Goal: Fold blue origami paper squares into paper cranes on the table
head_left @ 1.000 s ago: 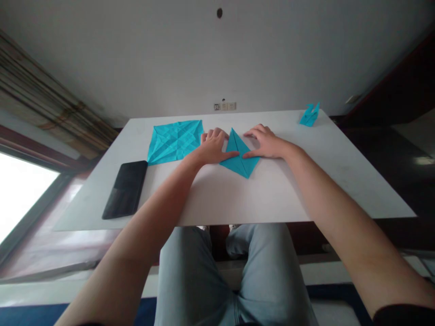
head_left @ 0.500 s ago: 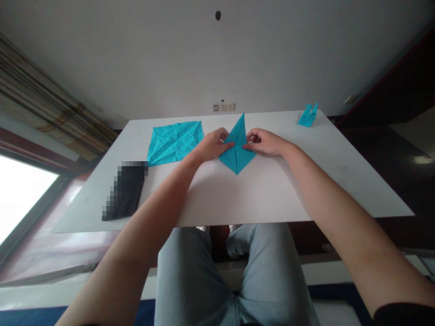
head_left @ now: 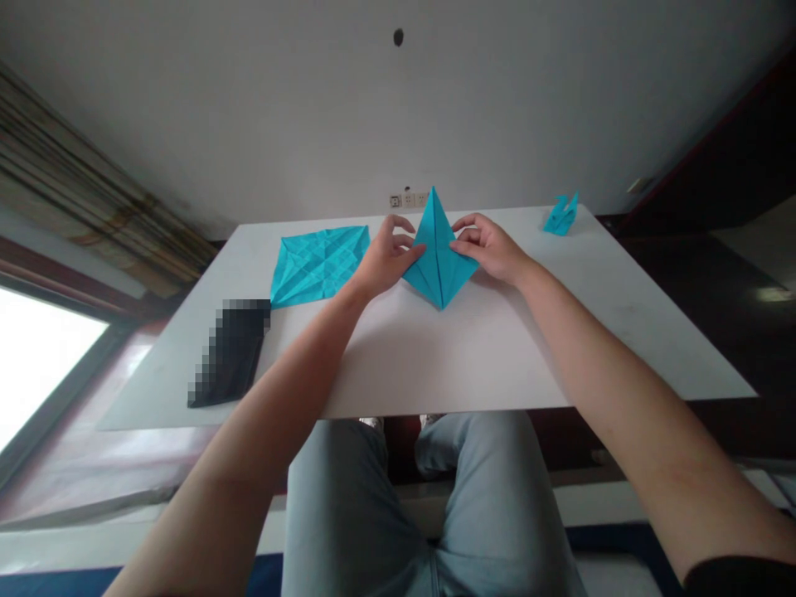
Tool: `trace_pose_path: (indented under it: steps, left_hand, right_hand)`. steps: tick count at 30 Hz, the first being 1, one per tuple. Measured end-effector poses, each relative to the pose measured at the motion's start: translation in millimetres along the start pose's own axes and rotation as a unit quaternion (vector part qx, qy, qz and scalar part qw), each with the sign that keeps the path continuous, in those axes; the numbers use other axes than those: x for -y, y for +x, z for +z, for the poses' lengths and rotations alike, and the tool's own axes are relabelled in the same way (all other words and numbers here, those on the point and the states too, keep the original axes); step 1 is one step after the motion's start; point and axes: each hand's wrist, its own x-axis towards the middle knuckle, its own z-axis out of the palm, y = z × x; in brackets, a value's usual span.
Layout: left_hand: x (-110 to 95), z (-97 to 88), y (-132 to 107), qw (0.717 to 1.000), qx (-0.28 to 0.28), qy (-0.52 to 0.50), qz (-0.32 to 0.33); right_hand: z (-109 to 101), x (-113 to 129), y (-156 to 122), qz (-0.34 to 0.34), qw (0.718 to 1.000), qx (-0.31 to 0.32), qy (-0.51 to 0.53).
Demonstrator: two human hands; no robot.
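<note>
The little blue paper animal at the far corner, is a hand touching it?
No, the little paper figure sits alone; both the left hand and right hand hold the folded blue paper.

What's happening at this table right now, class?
A seated person is folding blue origami paper. Both hands, the left hand and the right hand, pinch the sides of a folded blue kite-shaped piece, its upper point lifted off the white table. A creased, unfolded blue sheet lies flat to the left, a dark flat device nearer the left edge, and a small finished blue paper figure sits at the far right.
</note>
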Motion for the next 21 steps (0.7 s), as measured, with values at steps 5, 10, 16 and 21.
trace_pose_path:
  steps: [5,10,16,21]
  left_hand:
    - [-7,-1.5,-1,0.998,0.002,0.043,0.051]
    - [-9,-1.6,-4,0.998,0.028,0.027,0.045]
    - [-8,0.2,-3,0.999,-0.003,0.008,0.043]
    - [-18,-2.9,-2,0.989,-0.031,0.089,0.110]
  right_hand:
    - [0,3,-2,-0.023,1.000,0.013,0.003]
    - [1,7,-2,-0.013,1.000,0.006,0.023]
    - [-2,9,-2,-0.021,0.999,0.016,-0.035]
    - [-6,21,-4,-0.114,0.978,-0.052,-0.167]
